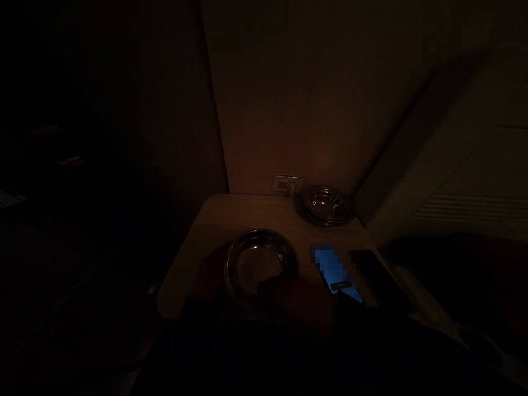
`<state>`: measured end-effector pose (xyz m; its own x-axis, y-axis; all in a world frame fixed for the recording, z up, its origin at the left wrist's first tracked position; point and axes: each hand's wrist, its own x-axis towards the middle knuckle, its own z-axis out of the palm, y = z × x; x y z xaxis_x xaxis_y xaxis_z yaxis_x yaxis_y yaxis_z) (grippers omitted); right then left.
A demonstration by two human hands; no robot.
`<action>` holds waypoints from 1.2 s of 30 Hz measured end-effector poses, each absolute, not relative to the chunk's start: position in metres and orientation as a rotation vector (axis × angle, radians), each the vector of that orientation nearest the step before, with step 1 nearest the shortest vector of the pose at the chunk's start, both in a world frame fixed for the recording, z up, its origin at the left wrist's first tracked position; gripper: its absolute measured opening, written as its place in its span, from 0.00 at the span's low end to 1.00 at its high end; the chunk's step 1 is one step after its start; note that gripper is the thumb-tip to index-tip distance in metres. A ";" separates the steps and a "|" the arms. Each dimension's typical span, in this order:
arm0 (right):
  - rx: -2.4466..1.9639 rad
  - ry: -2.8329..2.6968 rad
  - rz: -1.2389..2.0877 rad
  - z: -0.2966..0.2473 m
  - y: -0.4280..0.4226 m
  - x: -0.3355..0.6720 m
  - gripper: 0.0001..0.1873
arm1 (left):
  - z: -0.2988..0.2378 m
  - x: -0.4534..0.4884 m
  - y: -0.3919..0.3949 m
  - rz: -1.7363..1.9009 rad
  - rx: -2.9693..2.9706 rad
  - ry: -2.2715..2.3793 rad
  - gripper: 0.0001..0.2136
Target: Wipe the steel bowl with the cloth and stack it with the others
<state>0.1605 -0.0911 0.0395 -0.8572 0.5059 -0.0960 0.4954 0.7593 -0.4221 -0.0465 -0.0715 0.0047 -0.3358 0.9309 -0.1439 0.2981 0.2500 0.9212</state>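
Observation:
The scene is very dark. A round, shiny metal bowl (262, 258) is in front of me, above or on the small wooden table; I cannot tell whether it rests there. At its left rim is my left hand (211, 272), dimly visible, closed against the side of the bowl. My right hand (303, 302) reaches over the near right part of the bowl, its fingers closed and lost in shadow. A dark patch by those fingers may be something held, but its kind is hidden.
Stacked metal bowls (329, 204) stand at the table's (243, 212) back right corner. A lit phone (336, 272) lies right of the bowl, beside a dark flat object (383, 280). A wall socket (287, 183) with a plug is behind. A pale panel (462, 154) rises at right.

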 end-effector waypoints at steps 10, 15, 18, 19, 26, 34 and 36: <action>-1.128 -2.801 0.391 0.023 -0.110 0.109 0.17 | 0.007 -0.050 -0.062 1.036 1.164 1.701 0.22; -1.123 -2.825 0.335 0.029 -0.108 0.109 0.22 | 0.000 -0.042 -0.082 1.027 1.104 1.780 0.23; -1.249 -2.768 0.396 0.032 -0.108 0.095 0.23 | -0.005 -0.036 -0.096 1.079 1.060 1.816 0.24; -1.274 -2.751 0.414 0.031 -0.108 0.094 0.23 | -0.005 -0.035 -0.098 1.104 1.047 1.824 0.24; -0.963 -2.882 0.556 0.031 -0.094 0.158 0.18 | 0.004 -0.034 -0.089 1.231 0.891 1.749 0.22; -0.923 -2.862 0.649 0.033 -0.097 0.143 0.18 | 0.007 -0.038 -0.084 1.138 1.039 1.798 0.19; -0.874 -2.899 0.641 0.038 -0.092 0.155 0.17 | 0.007 -0.043 -0.084 1.115 1.082 1.788 0.20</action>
<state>0.1550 -0.0921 0.0381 -0.8394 0.5385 -0.0734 0.5192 0.7547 -0.4011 -0.0429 -0.0836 0.0073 -0.3578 0.9203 -0.1579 0.2634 0.2617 0.9285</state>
